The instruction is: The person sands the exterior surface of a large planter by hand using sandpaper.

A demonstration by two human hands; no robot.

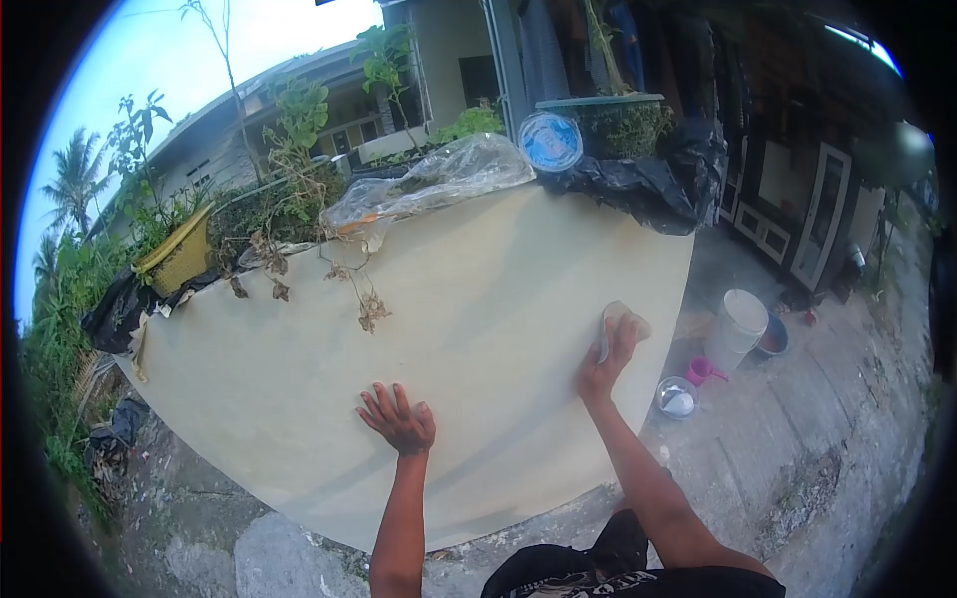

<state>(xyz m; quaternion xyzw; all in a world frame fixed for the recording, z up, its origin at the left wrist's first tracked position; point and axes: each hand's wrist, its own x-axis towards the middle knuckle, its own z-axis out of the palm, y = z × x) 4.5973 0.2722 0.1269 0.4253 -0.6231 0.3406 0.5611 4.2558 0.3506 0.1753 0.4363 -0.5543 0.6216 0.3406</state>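
A smooth cream-coloured wall (478, 299) fills the middle of the head view. My left hand (401, 423) rests on its lower middle part, fingers spread and holding nothing. Farther right and higher, my right hand (605, 364) presses a thin, pale grey-beige folded sheet (638, 321) against the wall near its right edge. The fingers lie over the sheet, and part of it is hidden beneath them.
Potted plants, a yellow basket (179, 251), clear plastic sheeting (429, 189) and black plastic (658, 179) line the wall's top. Dried leaves (373, 311) hang down its face. On the concrete to the right stand a white bucket (738, 324), a pink dipper (703, 371) and a small bowl (677, 399).
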